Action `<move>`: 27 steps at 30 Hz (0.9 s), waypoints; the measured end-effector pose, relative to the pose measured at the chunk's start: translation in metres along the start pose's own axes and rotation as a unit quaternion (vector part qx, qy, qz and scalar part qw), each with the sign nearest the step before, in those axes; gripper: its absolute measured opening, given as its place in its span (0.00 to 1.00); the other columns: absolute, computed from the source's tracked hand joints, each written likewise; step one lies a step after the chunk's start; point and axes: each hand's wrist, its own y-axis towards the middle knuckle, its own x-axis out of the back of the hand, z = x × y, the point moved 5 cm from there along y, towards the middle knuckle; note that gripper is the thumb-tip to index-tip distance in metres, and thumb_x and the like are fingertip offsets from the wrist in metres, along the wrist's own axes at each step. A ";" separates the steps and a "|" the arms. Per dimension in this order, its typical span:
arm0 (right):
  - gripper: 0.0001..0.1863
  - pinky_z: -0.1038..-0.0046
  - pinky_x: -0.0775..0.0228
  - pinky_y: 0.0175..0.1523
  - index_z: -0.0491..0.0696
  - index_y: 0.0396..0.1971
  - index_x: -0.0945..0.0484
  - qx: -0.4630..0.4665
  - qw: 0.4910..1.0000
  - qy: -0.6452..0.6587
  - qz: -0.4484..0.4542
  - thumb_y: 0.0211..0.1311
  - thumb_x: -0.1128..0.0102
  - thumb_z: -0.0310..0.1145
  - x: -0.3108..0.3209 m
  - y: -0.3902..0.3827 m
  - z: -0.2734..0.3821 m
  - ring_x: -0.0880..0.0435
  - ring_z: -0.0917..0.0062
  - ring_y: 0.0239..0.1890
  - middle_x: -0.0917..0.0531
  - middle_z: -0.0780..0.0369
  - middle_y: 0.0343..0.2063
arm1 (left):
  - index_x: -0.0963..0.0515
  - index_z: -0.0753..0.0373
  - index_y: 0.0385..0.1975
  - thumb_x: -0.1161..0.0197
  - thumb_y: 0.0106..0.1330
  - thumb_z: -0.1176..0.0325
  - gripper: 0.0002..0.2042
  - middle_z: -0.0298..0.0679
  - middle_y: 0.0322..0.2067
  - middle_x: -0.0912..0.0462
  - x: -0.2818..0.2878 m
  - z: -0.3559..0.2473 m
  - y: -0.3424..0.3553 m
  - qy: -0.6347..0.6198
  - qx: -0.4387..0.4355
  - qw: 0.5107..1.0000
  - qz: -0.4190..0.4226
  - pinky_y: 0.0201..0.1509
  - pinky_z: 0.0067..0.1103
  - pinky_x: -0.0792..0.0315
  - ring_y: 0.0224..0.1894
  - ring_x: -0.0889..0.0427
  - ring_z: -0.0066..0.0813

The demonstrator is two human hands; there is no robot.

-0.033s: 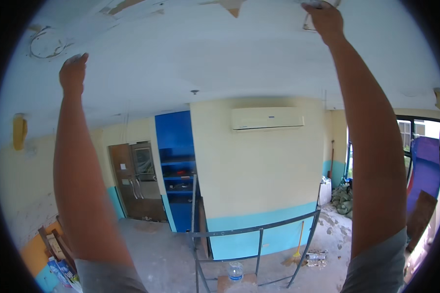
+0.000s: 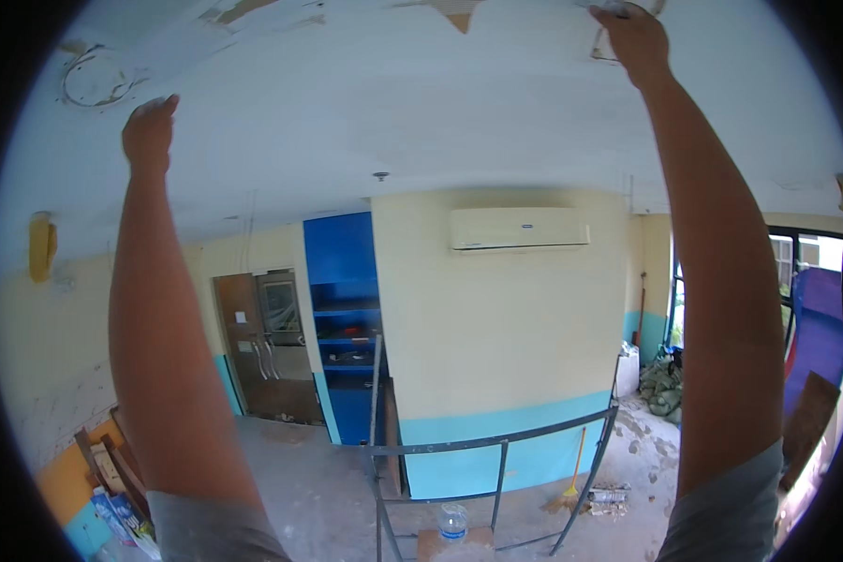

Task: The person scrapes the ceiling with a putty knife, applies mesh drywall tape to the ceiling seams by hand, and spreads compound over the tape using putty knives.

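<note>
Both my arms reach up to the white ceiling (image 2: pixel 393 103). Curled fingers close my left hand (image 2: pixel 150 131) beside a round cut-out ring (image 2: pixel 94 77); what they hold, if anything, is hidden. Near a small rectangular mark (image 2: pixel 601 47) at the top right, my right hand (image 2: pixel 639 45) is closed, with something pale at its fingertips that is too small to make out. Torn brown patches (image 2: pixel 456 17) show on the ceiling between my hands.
Below stands a dark metal frame (image 2: pixel 501 442), with a clear water jug (image 2: pixel 452 520) on a board. Beyond are an air conditioner (image 2: pixel 520 228), blue shelving (image 2: pixel 339 253), double doors (image 2: pixel 258 347), a broom (image 2: pixel 571 487), sacks (image 2: pixel 663 384), purple panels (image 2: pixel 815 328) and stacked boards (image 2: pixel 110 450).
The view has shifted slightly, so the room and both arms appear a little further right. My hands stay at nearly the same spots on the ceiling.
</note>
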 end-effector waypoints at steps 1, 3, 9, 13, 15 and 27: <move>0.12 0.69 0.34 0.29 0.44 0.19 0.24 0.003 1.000 0.006 0.001 0.49 0.31 0.35 0.003 0.002 0.003 0.26 0.74 0.20 0.23 0.61 0.15 | 0.20 0.57 0.43 0.47 0.67 0.57 0.14 0.37 0.39 0.17 -0.006 -0.008 0.000 0.107 -0.072 0.991 -0.016 0.46 0.28 0.26 0.44 0.20 0.35; 0.12 0.70 0.34 0.30 0.43 0.20 0.23 -0.036 0.999 -0.032 0.004 0.50 0.32 0.35 0.003 0.003 -0.003 0.25 0.74 0.21 0.22 0.60 0.16 | 0.19 0.57 0.40 0.49 0.68 0.55 0.16 0.39 0.41 0.17 -0.015 -0.036 -0.008 0.177 -0.077 0.981 -0.006 0.48 0.30 0.26 0.46 0.20 0.38; 0.26 0.73 0.32 0.33 0.44 0.35 0.20 0.025 0.993 -0.100 0.055 0.55 0.40 0.55 -0.006 0.016 -0.021 0.24 0.78 0.23 0.22 0.65 0.19 | 0.18 0.59 0.36 0.52 0.68 0.53 0.18 0.41 0.40 0.17 -0.017 -0.049 0.004 0.039 0.040 0.994 -0.092 0.50 0.30 0.28 0.44 0.20 0.41; 0.25 0.75 0.34 0.32 0.44 0.35 0.20 -0.010 0.992 -0.071 0.105 0.56 0.41 0.54 -0.010 0.011 -0.005 0.26 0.79 0.22 0.24 0.64 0.19 | 0.17 0.58 0.36 0.53 0.68 0.53 0.19 0.43 0.39 0.17 -0.021 -0.032 0.025 0.084 0.040 0.990 -0.108 0.48 0.32 0.28 0.43 0.19 0.45; 0.24 0.78 0.35 0.32 0.45 0.34 0.20 0.018 0.990 -0.080 0.111 0.56 0.41 0.54 -0.018 0.009 0.004 0.28 0.81 0.23 0.26 0.65 0.18 | 0.17 0.58 0.36 0.53 0.68 0.53 0.19 0.43 0.39 0.17 -0.023 -0.017 0.032 0.153 0.012 0.981 -0.118 0.48 0.32 0.28 0.42 0.19 0.45; 0.11 0.71 0.34 0.31 0.42 0.21 0.22 0.015 0.999 0.040 -0.012 0.51 0.32 0.35 -0.027 0.000 0.024 0.25 0.74 0.22 0.22 0.59 0.16 | 0.21 0.48 0.46 0.56 0.70 0.61 0.15 0.37 0.41 0.18 -0.048 0.027 0.060 0.313 -0.095 0.933 -0.148 0.44 0.31 0.24 0.43 0.19 0.37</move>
